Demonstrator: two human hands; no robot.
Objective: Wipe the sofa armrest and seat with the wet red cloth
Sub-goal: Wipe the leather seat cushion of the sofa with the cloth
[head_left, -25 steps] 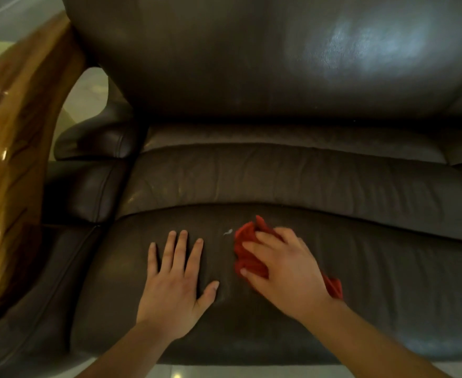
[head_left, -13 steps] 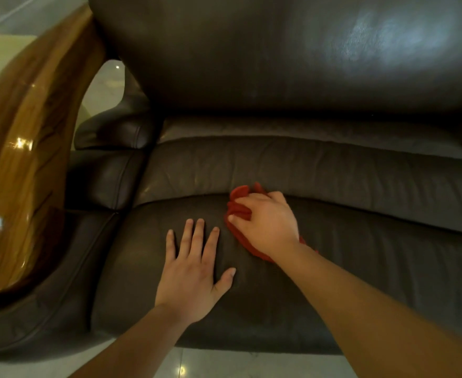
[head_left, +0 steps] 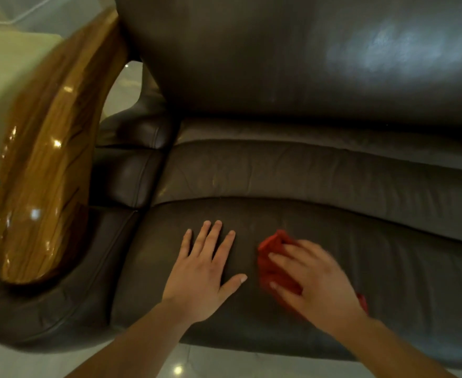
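A dark brown leather sofa seat (head_left: 333, 227) fills the view. My right hand (head_left: 314, 279) presses the red cloth (head_left: 272, 246) flat onto the front cushion; the hand is motion-blurred and covers most of the cloth. My left hand (head_left: 205, 271) lies flat on the same cushion just left of the cloth, fingers spread, holding nothing. The glossy wooden armrest (head_left: 41, 173) curves along the left side, above a padded leather side panel (head_left: 55, 301).
The sofa backrest (head_left: 292, 55) rises behind the seat. A pale tiled floor (head_left: 210, 364) shows below the front edge of the cushion. A light-coloured surface (head_left: 3, 66) lies beyond the armrest at the far left.
My right hand has pulled the red cloth back from the seam between the cushions toward the front edge and slightly right. My left hand has stayed flat on the cushion.
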